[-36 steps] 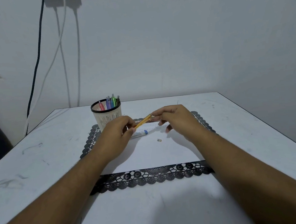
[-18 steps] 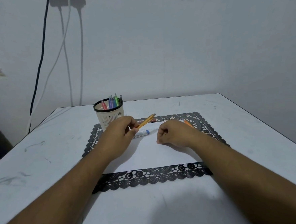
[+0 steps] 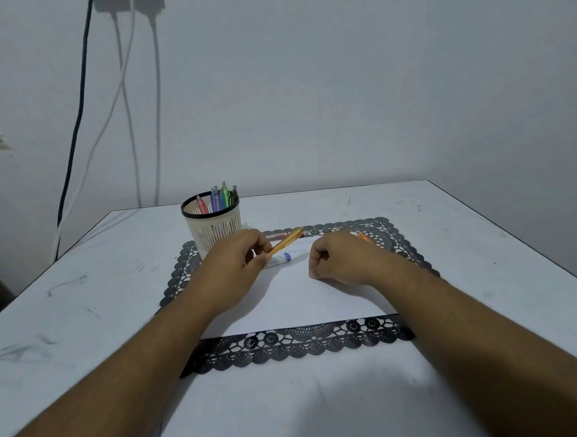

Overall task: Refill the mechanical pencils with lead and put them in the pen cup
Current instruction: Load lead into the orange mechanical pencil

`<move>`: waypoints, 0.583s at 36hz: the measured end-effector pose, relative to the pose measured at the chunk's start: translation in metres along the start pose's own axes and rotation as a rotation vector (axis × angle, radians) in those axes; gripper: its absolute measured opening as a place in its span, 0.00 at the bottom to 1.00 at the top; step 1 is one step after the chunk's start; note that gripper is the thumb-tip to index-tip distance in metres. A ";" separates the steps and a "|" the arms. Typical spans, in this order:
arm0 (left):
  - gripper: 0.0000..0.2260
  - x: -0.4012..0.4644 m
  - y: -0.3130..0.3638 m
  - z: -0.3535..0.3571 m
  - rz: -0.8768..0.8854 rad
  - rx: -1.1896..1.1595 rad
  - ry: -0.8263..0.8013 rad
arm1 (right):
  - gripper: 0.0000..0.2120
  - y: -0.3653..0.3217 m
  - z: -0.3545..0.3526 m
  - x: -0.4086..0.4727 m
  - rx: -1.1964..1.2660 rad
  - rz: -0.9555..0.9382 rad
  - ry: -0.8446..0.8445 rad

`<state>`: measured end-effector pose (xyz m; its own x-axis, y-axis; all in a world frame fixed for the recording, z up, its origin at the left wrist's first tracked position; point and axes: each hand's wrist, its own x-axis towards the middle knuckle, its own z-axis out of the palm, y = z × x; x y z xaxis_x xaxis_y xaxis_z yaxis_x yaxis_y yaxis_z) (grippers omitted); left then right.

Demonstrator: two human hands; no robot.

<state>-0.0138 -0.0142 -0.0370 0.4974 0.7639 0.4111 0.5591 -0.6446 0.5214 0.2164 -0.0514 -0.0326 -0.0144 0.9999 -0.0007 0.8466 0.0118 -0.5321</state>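
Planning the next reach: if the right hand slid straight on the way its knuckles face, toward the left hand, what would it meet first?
Probably the blue-capped lead tube lying on the white paper, just short of the left hand holding the yellow pencil. The right hand rests low on the paper, though depth is uncertain.

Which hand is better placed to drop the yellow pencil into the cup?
Left. The left hand already holds the pencil and sits beside the cup; the right hand rests farther away.

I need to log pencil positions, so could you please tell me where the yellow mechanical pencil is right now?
In the head view, the yellow mechanical pencil is held by the left hand, centre-left above the white paper, just right of the pen cup.
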 end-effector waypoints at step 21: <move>0.05 0.002 -0.005 0.001 0.021 0.035 -0.021 | 0.03 0.001 -0.011 0.005 0.837 -0.076 0.178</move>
<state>-0.0154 -0.0094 -0.0393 0.5229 0.7495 0.4060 0.5710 -0.6617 0.4859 0.2229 -0.0466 -0.0236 0.0880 0.9839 0.1555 0.1747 0.1384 -0.9748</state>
